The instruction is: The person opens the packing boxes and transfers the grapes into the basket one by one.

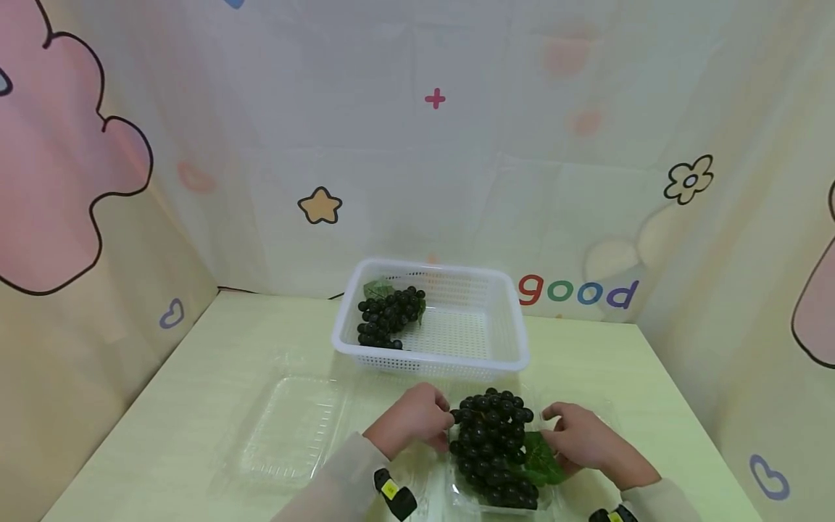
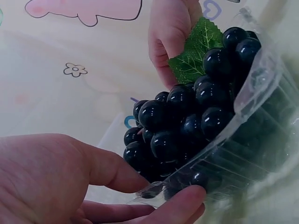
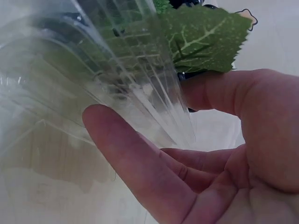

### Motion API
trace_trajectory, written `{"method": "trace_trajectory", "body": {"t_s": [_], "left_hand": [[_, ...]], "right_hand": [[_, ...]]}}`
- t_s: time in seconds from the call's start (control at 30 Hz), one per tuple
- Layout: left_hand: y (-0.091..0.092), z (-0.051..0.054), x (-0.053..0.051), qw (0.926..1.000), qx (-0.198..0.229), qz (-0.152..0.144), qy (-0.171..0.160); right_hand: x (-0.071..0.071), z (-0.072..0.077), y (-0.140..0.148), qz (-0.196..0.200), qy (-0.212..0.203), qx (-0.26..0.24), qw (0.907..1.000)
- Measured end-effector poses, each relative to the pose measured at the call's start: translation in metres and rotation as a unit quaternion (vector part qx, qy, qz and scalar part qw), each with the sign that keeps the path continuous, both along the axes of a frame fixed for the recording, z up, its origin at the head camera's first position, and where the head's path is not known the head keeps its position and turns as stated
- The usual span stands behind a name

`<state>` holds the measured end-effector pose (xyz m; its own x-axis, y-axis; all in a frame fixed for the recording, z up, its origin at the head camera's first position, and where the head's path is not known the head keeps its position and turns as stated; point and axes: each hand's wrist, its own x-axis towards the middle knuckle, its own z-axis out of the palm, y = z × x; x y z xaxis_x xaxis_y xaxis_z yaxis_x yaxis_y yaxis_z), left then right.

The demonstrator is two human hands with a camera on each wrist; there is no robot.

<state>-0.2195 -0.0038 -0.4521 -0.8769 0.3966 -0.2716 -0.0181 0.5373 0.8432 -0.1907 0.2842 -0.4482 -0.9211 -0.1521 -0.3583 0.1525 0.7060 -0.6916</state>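
A clear plastic box [image 2: 261, 140] holds a bunch of dark grapes [image 1: 485, 446], with a green leaf [image 1: 541, 460] sticking out on its right side. At the box's left side is my left hand [image 1: 420, 417]; in the left wrist view its thumb and fingers pinch the clear rim. My right hand [image 1: 580, 438] is at the opposite side. In the right wrist view its thumb lies near the leaf inside the wall, and the index finger is outside, so the wall sits between them. The box's base is hidden under the grapes.
Behind the hands stands a white perforated basket [image 1: 430, 359] with more dark grapes [image 1: 391, 315] in its left part. Another clear plastic tray [image 1: 290, 428] lies on the pale table [image 1: 163, 435] to the left. A printed curtain [image 1: 417, 159] hangs around the table.
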Motion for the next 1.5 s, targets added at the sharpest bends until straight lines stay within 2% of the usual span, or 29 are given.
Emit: {"method": "trace_trajectory", "body": {"t_s": [0.3,0.53,0.63,0.73,0.83,1.0,1.2,1.5], "left_hand": [[-0.008,-0.001,-0.003,0.9999,-0.004,0.009,0.011],[-0.007,0.001,-0.001,0.9991,-0.031,0.012,0.028],[-0.009,0.002,0.001,0.9988,-0.034,0.021,0.028],[-0.009,0.004,0.002,0.9985,-0.037,0.026,0.031],[-0.009,0.005,0.002,0.9985,-0.037,0.026,0.031],[-0.01,0.005,0.003,0.9987,-0.034,0.022,0.029],[-0.01,0.003,0.004,0.998,-0.044,0.023,0.039],[-0.005,0.004,0.004,0.9968,-0.065,0.008,0.047]], "right_hand": [[-0.001,-0.003,-0.013,-0.01,-0.002,-0.004,0.9999],[0.001,-0.001,-0.016,-0.01,-0.004,-0.006,0.9999],[0.003,0.004,-0.019,-0.012,0.006,0.007,0.9999],[0.004,0.012,-0.022,-0.017,0.038,0.024,0.9989],[0.006,0.022,-0.025,-0.027,0.055,0.003,0.9981],[0.009,0.035,-0.033,-0.041,0.0,-0.073,0.9965],[0.008,0.044,-0.046,-0.058,-0.063,-0.091,0.9922],[0.008,0.033,-0.059,-0.092,-0.138,-0.175,0.9706]]}}
